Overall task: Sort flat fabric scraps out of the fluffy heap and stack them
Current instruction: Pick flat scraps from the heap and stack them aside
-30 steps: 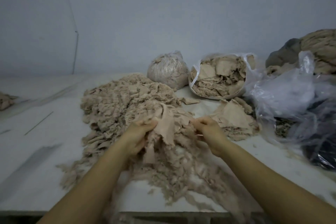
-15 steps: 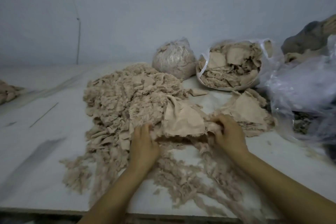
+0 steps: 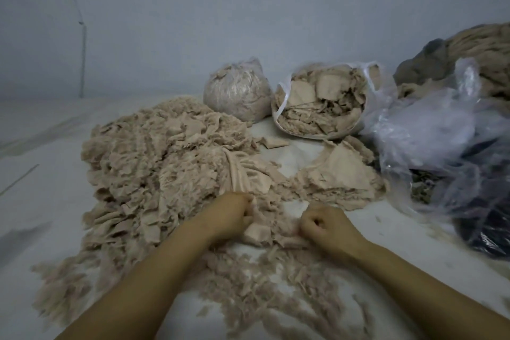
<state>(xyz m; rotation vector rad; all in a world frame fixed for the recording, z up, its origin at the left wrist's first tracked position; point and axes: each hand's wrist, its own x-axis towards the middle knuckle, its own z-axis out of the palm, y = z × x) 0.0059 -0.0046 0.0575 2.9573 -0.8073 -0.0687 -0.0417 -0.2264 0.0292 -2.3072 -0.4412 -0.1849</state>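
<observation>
Scraps (image 3: 320, 107) fill open bag (image 3: 284, 91); both hands (image 3: 230, 212) (image 3: 323, 222) grip heap (image 3: 165, 163) fabric.

The fluffy heap (image 3: 154, 163) is a pale pinkish beige all through, and the flat scraps in the stack (image 3: 342, 174) toward the desk's right edge are the same beige, plain and unpatterned, as is the lone scrap (image 3: 273, 142) lying apart on the white desk (image 3: 41, 188). At the back edge a clear bag (image 3: 237, 91) shows greyish-beige fluff and a white-rimmed open bag (image 3: 320, 102) shows beige scraps; toward the right edge lie translucent whitish plastic (image 3: 430, 130), something dark navy (image 3: 485, 232) under it, and a grey and tan bundle (image 3: 469, 50), against a pale blue-grey wall (image 3: 248, 8)
</observation>
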